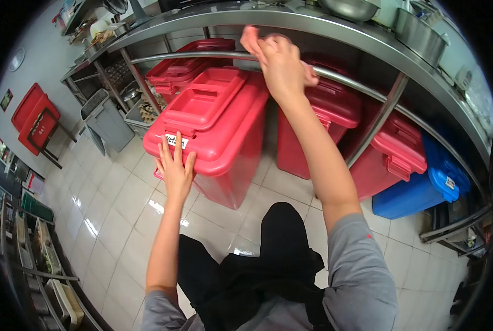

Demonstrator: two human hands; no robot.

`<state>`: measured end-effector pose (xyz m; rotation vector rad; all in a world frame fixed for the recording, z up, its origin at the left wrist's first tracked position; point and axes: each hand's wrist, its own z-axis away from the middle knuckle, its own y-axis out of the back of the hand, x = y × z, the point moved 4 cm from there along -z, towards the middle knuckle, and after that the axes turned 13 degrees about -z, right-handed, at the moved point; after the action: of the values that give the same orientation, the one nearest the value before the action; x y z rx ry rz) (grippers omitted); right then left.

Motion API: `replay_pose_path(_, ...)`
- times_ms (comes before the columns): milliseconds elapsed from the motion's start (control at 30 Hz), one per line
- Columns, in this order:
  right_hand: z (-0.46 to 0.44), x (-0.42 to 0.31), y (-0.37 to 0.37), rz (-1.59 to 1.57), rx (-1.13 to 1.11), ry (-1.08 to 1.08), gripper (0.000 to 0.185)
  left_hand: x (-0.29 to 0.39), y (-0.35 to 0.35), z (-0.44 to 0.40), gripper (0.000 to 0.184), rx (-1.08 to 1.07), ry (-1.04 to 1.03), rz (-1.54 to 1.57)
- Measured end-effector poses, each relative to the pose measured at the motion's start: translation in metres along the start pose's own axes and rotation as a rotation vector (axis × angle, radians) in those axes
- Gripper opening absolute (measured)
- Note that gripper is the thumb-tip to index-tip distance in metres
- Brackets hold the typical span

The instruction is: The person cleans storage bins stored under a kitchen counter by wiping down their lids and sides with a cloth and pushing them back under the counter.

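Observation:
A large red lidded bin (230, 138) stands pulled out in front of me, its lid closed and a white handwritten label (176, 142) on the front edge. Fingers spread, my left hand (174, 168) lies on the lid's front edge, touching the label. Above the far right side of this bin, close to the metal rail (345, 80) under the counter, my right hand (281, 63) is closed around a pinkish-red cloth (251, 41). The cloth's ends stick out on both sides of the fist, slightly blurred.
More red bins (318, 132) and a blue bin (414, 193) stand beneath the steel counter (290, 19). A pot (420, 36) sits on top. A grey bin (105, 118) and red chair (36, 118) are left; shelving with trays (59, 298) is lower left. The floor is tiled.

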<state>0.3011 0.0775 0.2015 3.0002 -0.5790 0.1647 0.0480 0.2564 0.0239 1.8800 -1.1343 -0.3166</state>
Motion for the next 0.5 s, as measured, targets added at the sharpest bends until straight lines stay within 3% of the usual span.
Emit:
replay_pose_path(100,0.011,0.038,-0.016,0.215,-0.613,-0.305,0.024,0.008,-0.001,0.005,0.055,0.148,0.004,0.015)
replay_pose_path(133,0.011,0.047,0.007,0.255,-0.603,-0.283,0.03,0.008,0.0,0.003,0.053,0.186,0.007,0.029)
replay_pose_path(200,0.01,0.071,0.066,0.184,-0.737,-0.512,0.032,0.009,-0.003,0.003,0.051,0.217,0.011,-0.02)
replay_pose_path(267,0.011,0.082,0.101,0.262,-0.626,-0.382,0.034,0.01,-0.006,-0.001,0.051,0.219,0.011,-0.046)
replay_pose_path(500,0.002,0.084,0.094,0.272,-0.679,-0.447,0.024,0.049,-0.022,-0.091,0.051,0.181,-0.036,-0.088)
